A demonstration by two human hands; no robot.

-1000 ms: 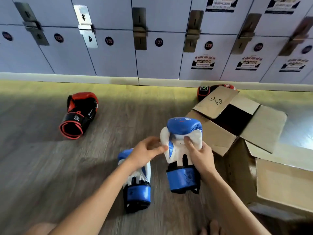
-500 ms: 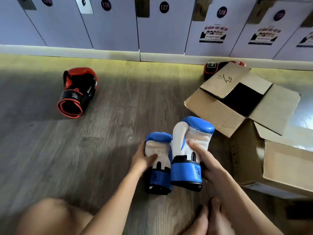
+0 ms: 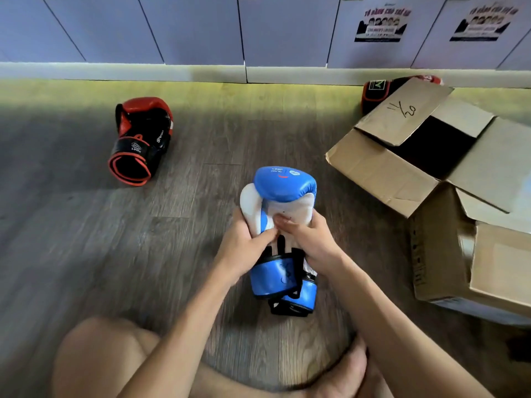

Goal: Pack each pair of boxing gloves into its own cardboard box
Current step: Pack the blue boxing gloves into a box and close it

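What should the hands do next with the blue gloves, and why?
Probably carry them right, into the open cardboard box. The left hand and right hand already press the two blue gloves together as a stacked pair, and that box's flaps stand open beside them.

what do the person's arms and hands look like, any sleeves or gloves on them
Both arms are bare from the bottom edge of the picture up to the wrists: no sleeves show. The left hand and right hand wear no gloves, and no rings, watch or wristband can be seen. The fingernails look short and unpainted.
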